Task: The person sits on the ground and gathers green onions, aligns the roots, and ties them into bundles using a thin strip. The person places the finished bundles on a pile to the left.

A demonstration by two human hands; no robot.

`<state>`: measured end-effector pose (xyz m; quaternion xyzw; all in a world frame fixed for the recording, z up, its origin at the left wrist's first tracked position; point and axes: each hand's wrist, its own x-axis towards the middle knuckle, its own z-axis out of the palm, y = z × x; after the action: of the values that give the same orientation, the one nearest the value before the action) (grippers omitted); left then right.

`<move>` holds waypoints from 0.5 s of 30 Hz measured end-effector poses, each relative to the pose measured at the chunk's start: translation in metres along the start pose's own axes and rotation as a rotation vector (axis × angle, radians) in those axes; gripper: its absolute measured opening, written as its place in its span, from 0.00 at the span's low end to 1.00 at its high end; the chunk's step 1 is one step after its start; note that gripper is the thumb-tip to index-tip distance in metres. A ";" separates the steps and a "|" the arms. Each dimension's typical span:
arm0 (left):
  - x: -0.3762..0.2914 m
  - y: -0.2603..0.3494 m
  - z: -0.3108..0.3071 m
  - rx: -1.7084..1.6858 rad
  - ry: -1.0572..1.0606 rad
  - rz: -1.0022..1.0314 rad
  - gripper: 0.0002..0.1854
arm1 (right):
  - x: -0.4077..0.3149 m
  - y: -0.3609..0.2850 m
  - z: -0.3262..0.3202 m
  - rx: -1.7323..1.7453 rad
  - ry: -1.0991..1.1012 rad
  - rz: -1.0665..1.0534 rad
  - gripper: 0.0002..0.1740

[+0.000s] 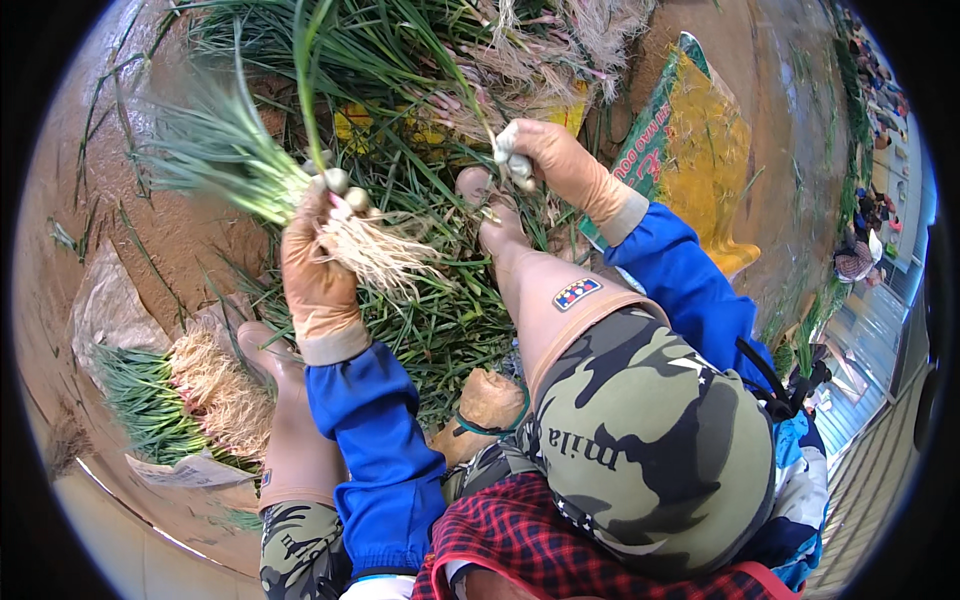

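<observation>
My left hand (pixel 322 262), in a dirty tan glove with grey fingertips, is closed around a bunch of green garlic plants (pixel 277 184). Their pale roots (pixel 375 247) hang to the right, and the leaves spread to the upper left, slightly blurred. Up and to the right, my right hand (pixel 544 154), gloved the same way, pinches a thin stalk (pixel 491 135) between its fingertips. Beneath both hands lies a heap of loose green leaves (pixel 420 322). Beyond them is a large pile of rooted garlic plants (pixel 390 60).
Stacked bunches with bushy roots (pixel 225 390) lie on sacking at the left. A yellow and green woven sack (pixel 697 150) bearing writing lies at the right. My boots (pixel 517 255) stand among the leaves. Several people (pixel 862 255) are far off at the right edge.
</observation>
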<state>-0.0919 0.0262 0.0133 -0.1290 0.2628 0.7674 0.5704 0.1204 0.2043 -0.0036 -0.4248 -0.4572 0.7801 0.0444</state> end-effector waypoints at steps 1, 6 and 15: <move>0.006 -0.002 -0.004 -0.047 -0.041 -0.087 0.16 | 0.003 0.002 -0.001 0.077 0.007 -0.024 0.12; 0.017 -0.045 -0.022 -0.049 0.056 -0.284 0.09 | 0.032 0.015 0.005 -0.992 0.478 -0.267 0.20; 0.025 -0.052 -0.020 0.252 0.178 -0.246 0.11 | 0.064 0.024 0.003 -1.174 0.519 -0.272 0.19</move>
<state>-0.0531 0.0466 -0.0288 -0.1550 0.3886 0.6384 0.6460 0.0856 0.2175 -0.0604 -0.4912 -0.8311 0.2605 0.0122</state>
